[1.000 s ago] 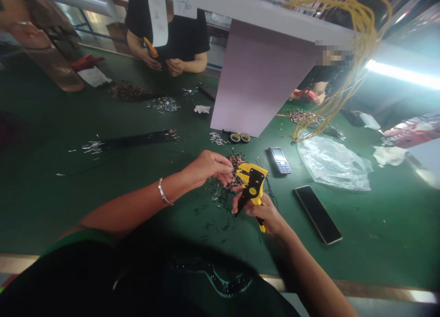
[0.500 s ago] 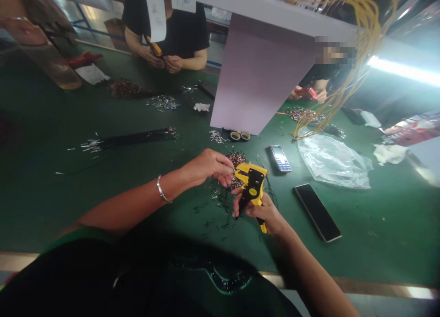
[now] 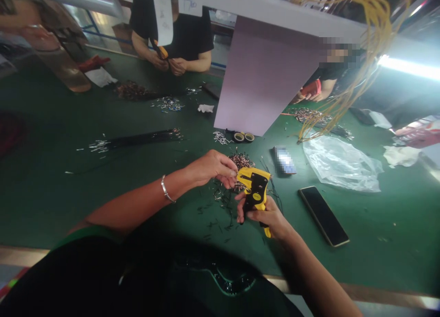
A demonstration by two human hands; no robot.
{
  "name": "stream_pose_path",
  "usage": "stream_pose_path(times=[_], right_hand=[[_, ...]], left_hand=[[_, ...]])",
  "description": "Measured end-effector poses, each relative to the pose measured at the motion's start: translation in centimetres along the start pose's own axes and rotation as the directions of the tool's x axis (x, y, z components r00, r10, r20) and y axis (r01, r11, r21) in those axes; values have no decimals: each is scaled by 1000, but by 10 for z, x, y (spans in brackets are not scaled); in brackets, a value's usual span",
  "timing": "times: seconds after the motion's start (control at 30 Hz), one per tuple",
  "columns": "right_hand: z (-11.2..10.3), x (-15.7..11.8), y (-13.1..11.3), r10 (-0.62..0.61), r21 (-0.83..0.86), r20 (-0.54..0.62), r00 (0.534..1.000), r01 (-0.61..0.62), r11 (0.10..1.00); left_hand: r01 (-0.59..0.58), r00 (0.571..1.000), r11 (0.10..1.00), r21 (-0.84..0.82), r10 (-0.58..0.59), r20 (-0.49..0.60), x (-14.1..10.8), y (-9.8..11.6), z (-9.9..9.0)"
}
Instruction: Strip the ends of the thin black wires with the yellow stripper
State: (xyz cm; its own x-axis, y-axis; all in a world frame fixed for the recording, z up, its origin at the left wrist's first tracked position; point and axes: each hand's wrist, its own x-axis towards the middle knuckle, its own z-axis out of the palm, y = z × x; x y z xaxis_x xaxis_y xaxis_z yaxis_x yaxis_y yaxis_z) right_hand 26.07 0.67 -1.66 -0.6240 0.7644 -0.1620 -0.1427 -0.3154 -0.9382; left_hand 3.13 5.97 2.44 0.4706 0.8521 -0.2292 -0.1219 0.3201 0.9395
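1. Work area: a green worktop [image 3: 385, 248] runs across the view. A co-worker [image 3: 172, 37] sits at the far side, beside a pale mauve panel [image 3: 264, 78]. A bundle of yellow wires [image 3: 374, 19] hangs at far right.
2. Right of the hands: a clear plastic bag [image 3: 342, 168], a dark smartphone [image 3: 323, 216] and a second phone [image 3: 283, 160], its screen blurred.
3. Centre: a pile of cut wire pieces [image 3: 242, 162] lies just beyond the hands, with loose scraps scattered on the near side.
4. Right hand [image 3: 264, 218]: fingers closed around the handle of a yellow-and-black wire stripper [image 3: 256, 188], held above the worktop.
5. Left hand [image 3: 213, 168]: fingers together at the stripper's head. Any clamped wire is too small to tell.
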Motion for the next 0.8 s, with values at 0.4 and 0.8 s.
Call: stream_pose_path(times=[0.4, 0.8], right_hand=[[2, 0, 5, 6, 27, -24, 1000, -5, 1000], [9, -1, 4, -13, -15, -56, 998, 12, 1000]], left_hand=[[5, 1000, 1000, -16, -5, -17, 0, 0, 1], [35, 999, 998, -42, -36, -22, -2, 4, 3]])
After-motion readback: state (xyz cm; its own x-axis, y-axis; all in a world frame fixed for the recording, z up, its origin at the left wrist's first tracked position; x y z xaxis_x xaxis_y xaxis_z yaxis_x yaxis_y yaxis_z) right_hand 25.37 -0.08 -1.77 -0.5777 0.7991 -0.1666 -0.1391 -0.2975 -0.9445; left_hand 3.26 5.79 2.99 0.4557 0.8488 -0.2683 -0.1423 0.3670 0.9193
